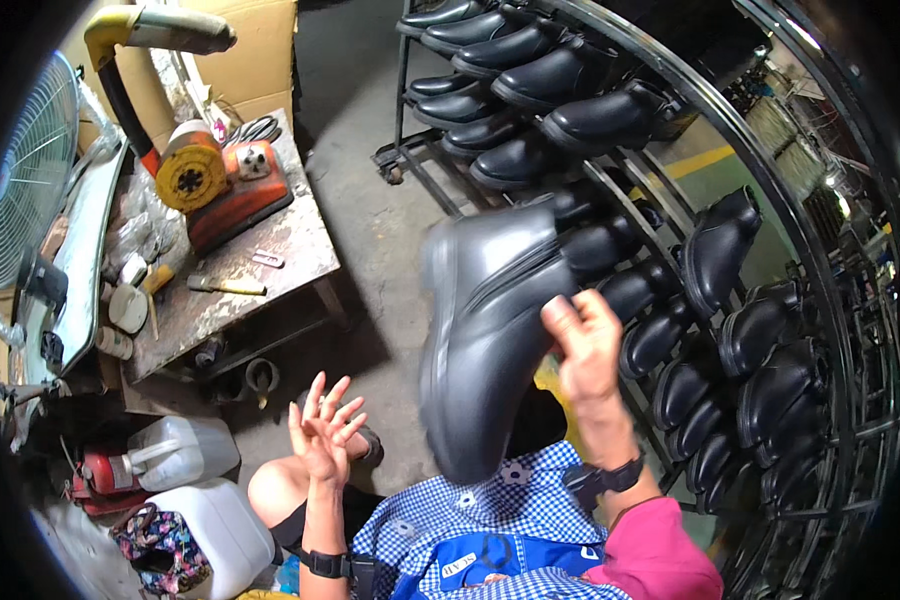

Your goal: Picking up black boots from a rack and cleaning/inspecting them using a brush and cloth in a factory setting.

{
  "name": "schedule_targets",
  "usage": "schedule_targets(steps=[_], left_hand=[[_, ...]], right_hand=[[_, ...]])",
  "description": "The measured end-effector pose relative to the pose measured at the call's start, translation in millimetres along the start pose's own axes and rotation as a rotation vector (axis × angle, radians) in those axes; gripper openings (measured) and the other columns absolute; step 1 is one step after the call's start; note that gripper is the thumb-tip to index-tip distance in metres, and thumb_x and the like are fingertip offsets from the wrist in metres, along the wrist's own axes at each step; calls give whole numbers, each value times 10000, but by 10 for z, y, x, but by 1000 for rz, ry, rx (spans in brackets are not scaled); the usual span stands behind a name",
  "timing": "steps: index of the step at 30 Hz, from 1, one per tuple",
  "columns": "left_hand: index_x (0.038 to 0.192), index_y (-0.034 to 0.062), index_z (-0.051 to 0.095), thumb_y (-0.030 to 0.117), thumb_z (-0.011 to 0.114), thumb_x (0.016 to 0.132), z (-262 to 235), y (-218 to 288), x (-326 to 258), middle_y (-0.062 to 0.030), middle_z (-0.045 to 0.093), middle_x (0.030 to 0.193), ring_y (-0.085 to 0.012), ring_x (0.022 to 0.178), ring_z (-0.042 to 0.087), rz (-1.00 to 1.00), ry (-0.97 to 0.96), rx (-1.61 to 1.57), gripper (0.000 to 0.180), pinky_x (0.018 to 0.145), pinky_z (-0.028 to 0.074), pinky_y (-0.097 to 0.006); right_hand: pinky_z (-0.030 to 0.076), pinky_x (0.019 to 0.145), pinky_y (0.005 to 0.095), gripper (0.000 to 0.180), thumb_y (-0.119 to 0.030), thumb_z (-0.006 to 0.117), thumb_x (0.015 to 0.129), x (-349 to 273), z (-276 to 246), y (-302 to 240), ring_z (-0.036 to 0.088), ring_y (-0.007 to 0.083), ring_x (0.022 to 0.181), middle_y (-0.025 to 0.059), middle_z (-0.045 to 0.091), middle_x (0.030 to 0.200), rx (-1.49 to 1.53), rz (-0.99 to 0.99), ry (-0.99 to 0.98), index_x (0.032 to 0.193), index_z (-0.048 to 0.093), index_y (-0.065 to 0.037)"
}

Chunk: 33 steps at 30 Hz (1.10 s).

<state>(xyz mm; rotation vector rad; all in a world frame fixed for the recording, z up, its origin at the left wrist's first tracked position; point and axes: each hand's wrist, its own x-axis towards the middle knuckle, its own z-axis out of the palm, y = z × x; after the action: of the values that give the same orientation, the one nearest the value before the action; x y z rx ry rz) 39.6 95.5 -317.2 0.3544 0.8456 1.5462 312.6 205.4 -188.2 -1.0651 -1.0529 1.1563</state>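
Observation:
A black leather ankle boot (490,320) hangs in front of me, toe downward, its sole edge toward the left. My right hand (588,350) pinches it at the side near the shaft, thumb on top; the other fingers are partly behind. To the left of the boot, apart from it, my left hand (326,430) is raised palm up with fingers spread and nothing in it. Both wrists carry dark straps.
A metal rack (660,190) with several rows of black boots fills the right side. At left stands a worn table (305,235) bearing an orange hot-air tool (240,195). A fan (30,170), white plastic jugs (185,450) and a floral bag (160,550) are on the left.

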Motion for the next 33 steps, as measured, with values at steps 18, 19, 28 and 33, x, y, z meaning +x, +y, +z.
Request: schedule_targets(steps=[18,19,28,33], left_hand=[[1185,4,474,441,388,889,98,-201,198,-141,615,930,-203,685,628,-161,145,102,535,568,537,-277],[1181,5,478,434,394,886,152,-239,241,-138,614,933,-203,687,626,-179,122,110,528,573,536,-277],[1162,0,500,421,415,878,314,-302,360,-156,624,911,-231,663,636,-196,111,111,515,548,552,-310],[1170,16,494,435,410,875,378,-281,361,-143,622,925,-219,675,628,-202,105,137,520,571,539,-298]], right_hand=[[409,893,349,524,-242,672,733,2783,-1422,-1314,554,254,1053,172,563,1147,-1216,-471,599,1163,492,-3],[403,906,350,572,-244,690,723,3135,-1706,-1207,537,259,1078,173,537,1188,-1245,-492,525,1197,472,-11],[527,491,322,734,-386,729,679,3482,-1082,-905,585,268,937,157,519,1170,-1070,-112,479,1261,405,-80],[526,493,293,333,-127,717,719,3133,-1038,-864,603,182,718,109,563,911,-535,-446,323,971,531,-12]])
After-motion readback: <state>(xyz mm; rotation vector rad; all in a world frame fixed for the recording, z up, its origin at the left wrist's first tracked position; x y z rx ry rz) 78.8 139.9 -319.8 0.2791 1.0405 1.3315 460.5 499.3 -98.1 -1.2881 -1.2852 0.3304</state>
